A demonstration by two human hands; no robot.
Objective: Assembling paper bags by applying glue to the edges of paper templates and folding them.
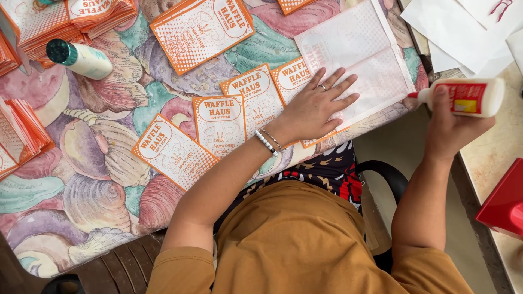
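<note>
My left hand (316, 109) lies flat, fingers spread, on the lower edge of a pale unfolded paper sheet (376, 60) with faint orange print. It wears a ring and beaded bracelets. My right hand (449, 128) grips a white glue bottle (468, 97) with a red and yellow label. The bottle is held sideways, its red nozzle pointing at the sheet's right edge. Several orange-and-white printed paper bags (218, 122) lie overlapped just left of my left hand.
A second glue bottle (81, 59) with a green cap lies at the upper left. Stacks of orange bags (22, 136) sit along the left and top edges. Also here: shell-patterned tablecloth (92, 185), white sheets (463, 32) top right, red object (504, 204) at right, black chair (389, 174).
</note>
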